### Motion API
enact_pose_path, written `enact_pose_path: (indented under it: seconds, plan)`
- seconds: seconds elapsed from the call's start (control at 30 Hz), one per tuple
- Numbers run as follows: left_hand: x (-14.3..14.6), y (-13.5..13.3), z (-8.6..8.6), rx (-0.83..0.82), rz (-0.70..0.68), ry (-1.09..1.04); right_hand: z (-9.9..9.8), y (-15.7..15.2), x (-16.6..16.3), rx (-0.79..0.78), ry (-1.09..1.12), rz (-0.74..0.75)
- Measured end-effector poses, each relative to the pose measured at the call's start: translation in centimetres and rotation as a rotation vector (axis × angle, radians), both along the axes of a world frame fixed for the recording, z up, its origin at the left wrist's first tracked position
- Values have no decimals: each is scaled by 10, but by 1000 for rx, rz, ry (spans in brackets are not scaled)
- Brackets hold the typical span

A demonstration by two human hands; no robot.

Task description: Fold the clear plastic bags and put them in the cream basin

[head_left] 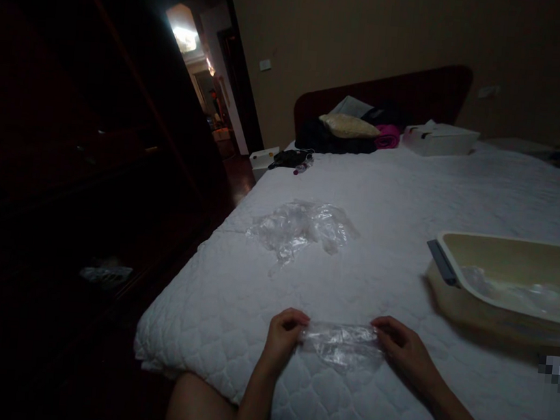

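Left hand point(284, 338) pinching one end, clear plastic point(344, 348) stretched low over white quilted bed point(225, 303), right hand point(400, 343) pinching other end: fingers closed both sides. Thin stuff, we reckon: uneven pull could tear it, slack fingertips could lose corner. Centring our clock on it: lit doorway point(217, 87) far off at eleven; crumpled film point(302, 228) nearer, same line; dark headboard point(427, 92) at twelve; tub point(486, 321) at two, resting on bed. Dim room, we squint.
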State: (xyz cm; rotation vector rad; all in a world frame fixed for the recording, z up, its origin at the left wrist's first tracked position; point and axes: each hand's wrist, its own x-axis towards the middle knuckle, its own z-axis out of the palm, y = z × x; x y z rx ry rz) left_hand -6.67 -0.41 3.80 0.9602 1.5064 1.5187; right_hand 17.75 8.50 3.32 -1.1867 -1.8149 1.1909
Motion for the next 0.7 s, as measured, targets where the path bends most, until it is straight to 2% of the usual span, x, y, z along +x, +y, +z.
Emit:
enact_pose_path:
  seconds: [0.1,0.23,0.3,0.37,0.47,0.57,0.7]
  plan:
    - [1,0,2,101,1,74,1,-1,3,109,76,-48]
    - [0,-2,1,181,-34,174,14,-9,-1,451,-46,-180]
    - [1,-3,0,186,-43,187,23,-21,-10,644,-157,-166]
    - [1,-3,0,178,-61,195,28,-39,-21,782,-266,-87]
    - [2,-4,1,161,-76,211,21,-69,-40,860,-445,62]
    - [-1,-5,4,164,-99,228,-2,-91,-49,852,-571,144]
    - [-7,-16,21,134,-259,362,-28,-100,-49,819,-621,182]
